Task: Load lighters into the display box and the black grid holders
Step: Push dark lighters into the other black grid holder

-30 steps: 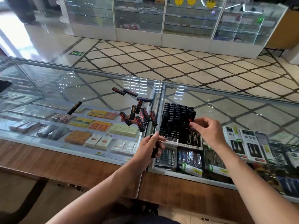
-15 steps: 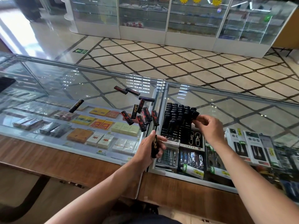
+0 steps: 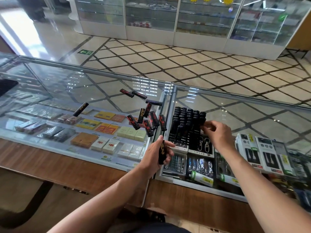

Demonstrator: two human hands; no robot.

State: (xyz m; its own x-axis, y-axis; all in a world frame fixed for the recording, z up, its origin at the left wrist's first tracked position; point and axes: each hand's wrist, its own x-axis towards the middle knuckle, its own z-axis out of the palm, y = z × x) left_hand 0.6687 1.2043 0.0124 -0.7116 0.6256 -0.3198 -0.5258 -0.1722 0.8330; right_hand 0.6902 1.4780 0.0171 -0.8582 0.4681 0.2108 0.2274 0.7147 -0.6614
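Observation:
A black grid holder [image 3: 186, 126] packed with black lighters stands on the glass counter, just right of the metal seam. My right hand [image 3: 217, 133] pinches a lighter at the holder's right edge, fingers closed on its top. My left hand [image 3: 156, 154] is below and left of the holder and grips a black lighter with gold print [image 3: 162, 153], held upright. Several loose black-and-red lighters [image 3: 149, 121] lie on the glass left of the holder; one lies alone further left [image 3: 80, 109]. I see no display box.
The glass counter [image 3: 84, 91] shows cigarette packs and boxed goods beneath it. Its wooden front edge [image 3: 64, 163] runs below my arms. A dark flat object [image 3: 6, 86] sits at the far left. White glass cabinets [image 3: 168, 19] line the tiled floor beyond.
My left hand has turned the gold-printed lighter upright and raised it slightly. My right hand has shifted along the holder's right edge, still at the lighters there.

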